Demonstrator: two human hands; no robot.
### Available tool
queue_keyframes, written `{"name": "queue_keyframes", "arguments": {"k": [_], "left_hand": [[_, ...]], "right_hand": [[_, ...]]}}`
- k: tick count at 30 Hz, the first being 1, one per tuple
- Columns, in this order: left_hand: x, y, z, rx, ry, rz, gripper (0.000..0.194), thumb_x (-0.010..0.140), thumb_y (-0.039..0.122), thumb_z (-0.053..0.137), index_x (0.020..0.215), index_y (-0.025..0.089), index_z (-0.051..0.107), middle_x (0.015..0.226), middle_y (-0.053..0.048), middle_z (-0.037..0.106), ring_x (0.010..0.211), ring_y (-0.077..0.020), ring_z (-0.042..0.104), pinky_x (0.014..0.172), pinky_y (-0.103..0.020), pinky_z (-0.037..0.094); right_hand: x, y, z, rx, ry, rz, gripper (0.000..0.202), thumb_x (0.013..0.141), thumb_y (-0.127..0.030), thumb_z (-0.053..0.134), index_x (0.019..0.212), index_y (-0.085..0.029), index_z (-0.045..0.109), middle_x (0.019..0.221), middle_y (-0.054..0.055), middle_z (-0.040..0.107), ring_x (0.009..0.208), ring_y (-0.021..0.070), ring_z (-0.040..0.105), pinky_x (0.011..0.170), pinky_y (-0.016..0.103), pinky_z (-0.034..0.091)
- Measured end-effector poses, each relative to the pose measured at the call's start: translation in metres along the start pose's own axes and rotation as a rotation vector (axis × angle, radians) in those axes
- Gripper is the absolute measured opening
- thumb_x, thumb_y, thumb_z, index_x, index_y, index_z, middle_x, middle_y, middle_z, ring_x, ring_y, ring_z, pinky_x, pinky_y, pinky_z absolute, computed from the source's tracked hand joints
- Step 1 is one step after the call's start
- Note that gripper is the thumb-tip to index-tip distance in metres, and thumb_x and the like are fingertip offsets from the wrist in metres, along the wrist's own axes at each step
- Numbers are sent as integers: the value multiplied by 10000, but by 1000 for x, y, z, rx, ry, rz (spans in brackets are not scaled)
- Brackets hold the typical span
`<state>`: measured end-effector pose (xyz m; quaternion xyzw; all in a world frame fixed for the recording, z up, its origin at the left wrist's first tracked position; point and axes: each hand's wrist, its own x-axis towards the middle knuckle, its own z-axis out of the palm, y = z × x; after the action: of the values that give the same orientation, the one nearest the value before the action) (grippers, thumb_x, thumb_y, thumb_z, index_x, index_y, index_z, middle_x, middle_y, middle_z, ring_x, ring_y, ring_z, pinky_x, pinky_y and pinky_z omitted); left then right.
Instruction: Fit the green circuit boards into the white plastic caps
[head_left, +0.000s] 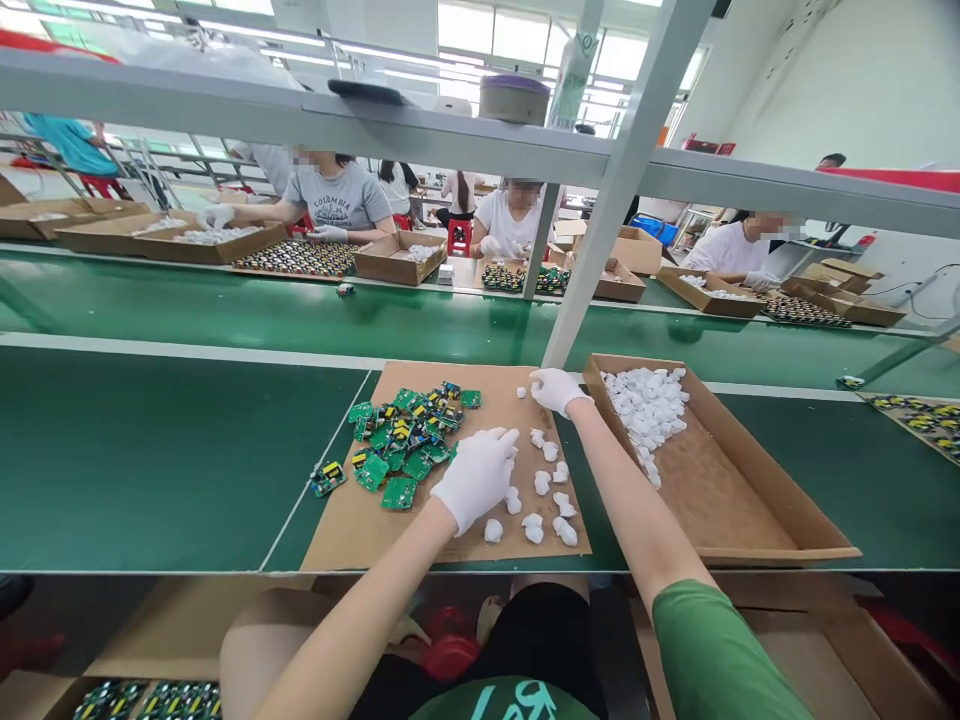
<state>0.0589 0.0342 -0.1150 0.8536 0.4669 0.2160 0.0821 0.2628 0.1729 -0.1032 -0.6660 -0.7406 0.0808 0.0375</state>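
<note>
My left hand (478, 478), in a white glove, hangs over the middle of a flat cardboard sheet (360, 535), its fingers bent together; whatever they hold is hidden. Just left of it lies a heap of green circuit boards (401, 430) with yellow and black parts. My right hand (559, 390), also gloved, is at the sheet's far right corner with its fingers drawn together. I cannot make out anything in them. A small white piece (521, 392) lies just left of those fingertips. Several crumpled-looking white pieces (541, 483) are spread in loose rows along the sheet's right side.
To the right, a shallow cardboard box (750, 470) holds a pile of white pieces (646, 405). One circuit board (328, 479) lies at the sheet's left edge. A slanted metal post (600, 220) rises behind the sheet. Across the green bench (187, 310), several people work beside boxes.
</note>
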Motion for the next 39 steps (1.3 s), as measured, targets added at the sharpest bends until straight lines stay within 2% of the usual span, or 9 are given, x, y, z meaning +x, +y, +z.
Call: {"name": "queue_keyframes", "arguments": {"k": [4, 8, 12, 16, 21, 26, 29, 34, 39], "left_hand": [[-25, -7, -26, -21, 56, 15, 433, 926, 169, 575, 1358, 151, 564, 1340, -127, 658, 1252, -247, 609, 1089, -407, 492], [-71, -17, -46, -62, 136, -52, 415, 975, 233, 504, 1384, 175, 536, 1373, -124, 641, 1283, -257, 591, 1087, -453, 497], [-115, -26, -44, -158, 202, -131, 409, 983, 313, 512, 1384, 233, 529, 1373, -102, 647, 1275, -267, 601, 1080, -489, 502], [-141, -29, -32, -244, 218, -201, 419, 985, 335, 504, 1395, 251, 517, 1379, -100, 647, 1291, -277, 593, 1101, -515, 482], [-160, -23, -24, -340, 231, -360, 391, 980, 402, 499, 1338, 260, 568, 1348, -86, 671, 1265, -284, 621, 1065, -534, 520], [-182, -30, -24, -311, 224, -438, 374, 967, 425, 503, 1285, 268, 620, 1297, -57, 708, 1195, -284, 673, 963, -496, 602], [-197, -41, -26, -263, 260, -424, 366, 956, 400, 532, 1284, 267, 625, 1268, -40, 727, 1159, -264, 696, 954, -439, 614], [-205, -44, -31, -260, 346, -455, 335, 937, 396, 561, 1229, 261, 652, 1166, -23, 771, 1032, -235, 750, 731, -301, 661], [-193, -36, -36, -260, 281, -425, 367, 948, 419, 543, 1267, 257, 628, 1217, -37, 748, 1086, -249, 725, 792, -343, 647]], "right_hand": [[2, -2, 1, -6, -35, 16, 284, 988, -342, 624, 1221, -180, 627, 1265, 96, 632, 1080, 226, 650, 925, 433, 567], [-19, 5, 0, -5, -37, 24, 303, 984, -343, 628, 1232, -169, 621, 1276, 102, 626, 1107, 239, 641, 945, 452, 556], [-50, 13, 4, -5, -113, -27, 258, 985, -333, 629, 1181, -167, 643, 1225, 87, 653, 1072, 224, 655, 933, 442, 561], [-63, 15, 0, -4, -162, -81, 248, 981, -327, 636, 1172, -170, 647, 1200, 80, 663, 1036, 213, 666, 910, 427, 572], [-30, -10, -6, 19, -61, -101, 360, 989, -346, 619, 1312, -192, 579, 1335, 105, 598, 1141, 251, 630, 972, 478, 544], [1, -43, 1, 41, -22, -111, 273, 989, -343, 622, 1207, -180, 635, 1264, 92, 638, 1097, 231, 648, 948, 453, 556], [-25, -47, 4, 82, 0, -170, 230, 985, -325, 628, 1144, -161, 658, 1152, 73, 687, 1017, 209, 677, 918, 429, 564], [-94, -46, 17, 164, 22, -290, 192, 959, -155, 585, 1125, -185, 679, 1085, 50, 729, 909, 146, 696, 879, 289, 539], [-101, -59, 37, 130, -7, -312, 111, 905, -113, 606, 891, -186, 688, 977, 54, 732, 904, 180, 670, 826, 280, 485]]}}
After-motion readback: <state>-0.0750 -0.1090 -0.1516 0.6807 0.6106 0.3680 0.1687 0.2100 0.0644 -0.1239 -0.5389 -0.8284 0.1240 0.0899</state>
